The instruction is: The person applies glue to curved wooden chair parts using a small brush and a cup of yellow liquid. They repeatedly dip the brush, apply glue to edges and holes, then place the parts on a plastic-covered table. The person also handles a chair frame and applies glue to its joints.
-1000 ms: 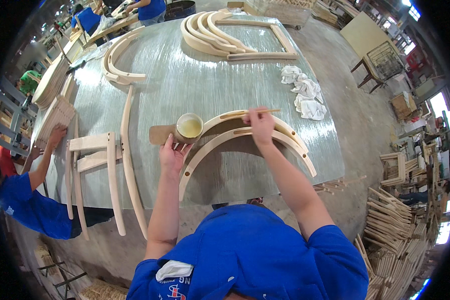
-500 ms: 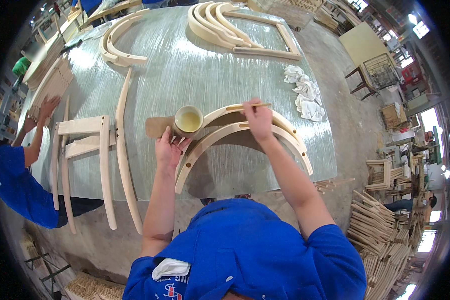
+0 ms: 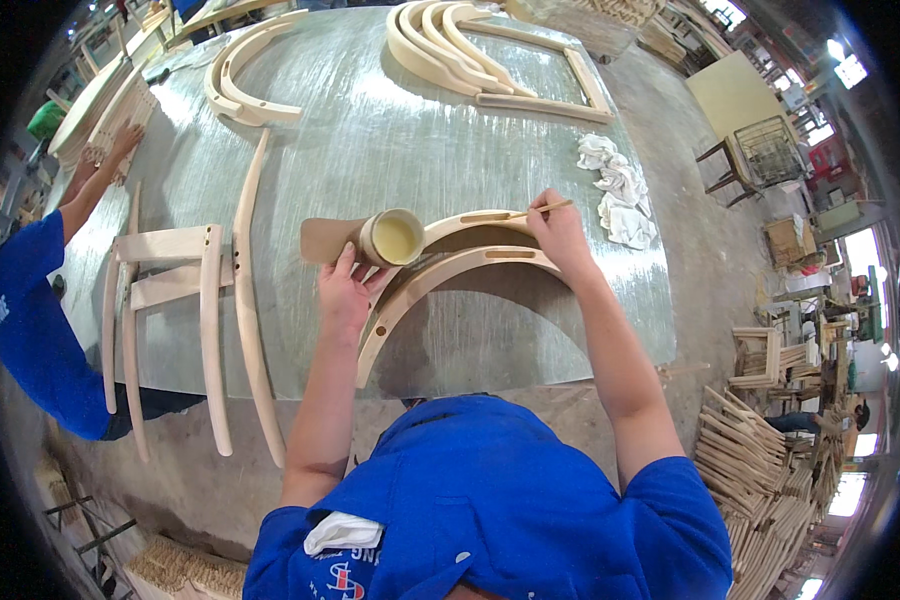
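My left hand (image 3: pixel 346 292) grips a round cup (image 3: pixel 368 242) of pale yellow liquid, tilted towards me. A flat brown piece (image 3: pixel 322 241) sticks out from the cup's left side. In my closed right hand (image 3: pixel 562 240) is a thin wooden stick (image 3: pixel 560 206); its tip meets the far curved wooden rail (image 3: pixel 448 227) by the right end of a slot. A second curved rail (image 3: pixel 420 287), with a slot and a dark round hole, lies nearer me, its right end behind my right forearm. The cup and left hand cover the far rail's left part.
A wooden chair frame (image 3: pixel 168 246) and a long curved leg (image 3: pixel 249 300) stand at the left. More curved rails (image 3: pixel 425 62) lie at the far side, and crumpled white cloths (image 3: pixel 625 205) at the right. A co-worker in blue (image 3: pixel 40 330) handles stacked wooden parts at the left.
My right hand and the stick have moved right along the far rail, from the slot's left end to its right end. The cup has shifted slightly right. The co-worker's arms have moved farther away.
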Tool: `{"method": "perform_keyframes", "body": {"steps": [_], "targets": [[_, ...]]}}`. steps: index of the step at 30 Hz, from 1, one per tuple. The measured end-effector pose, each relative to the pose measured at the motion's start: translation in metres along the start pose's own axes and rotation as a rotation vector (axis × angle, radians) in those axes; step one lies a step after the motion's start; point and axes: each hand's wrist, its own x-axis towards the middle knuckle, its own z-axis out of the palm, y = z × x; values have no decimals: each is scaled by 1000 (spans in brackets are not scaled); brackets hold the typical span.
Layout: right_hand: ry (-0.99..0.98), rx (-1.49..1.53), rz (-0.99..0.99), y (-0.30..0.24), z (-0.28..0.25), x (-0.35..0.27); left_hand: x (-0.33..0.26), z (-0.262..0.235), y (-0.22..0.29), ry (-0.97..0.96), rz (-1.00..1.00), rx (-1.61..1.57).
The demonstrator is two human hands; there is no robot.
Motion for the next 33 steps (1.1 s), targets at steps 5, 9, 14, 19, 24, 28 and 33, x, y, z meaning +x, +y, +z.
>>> {"method": "perform_keyframes", "body": {"steps": [5, 9, 14, 19, 24, 28, 33], "targets": [[-11, 495, 67, -33, -8, -5, 3, 19, -9, -16, 25, 73], [-30, 602, 90, -43, 3, -11, 2, 44, -16, -72, 51, 144], [-58, 1130, 439, -13, 12, -16, -5, 66, -22, -4, 10, 96], [-23, 1472, 564, 4, 6, -24, -6, 61, -29, -2, -16, 21], [6, 1580, 703, 19, 12, -27, -1, 69, -45, -4, -50, -4], [10, 1532, 781, 31, 24, -28, 4, 78, -56, -35, -66, -33], [24, 1528, 722, 37, 18, -23, 11, 78, -61, -52, -9, -8]]}}
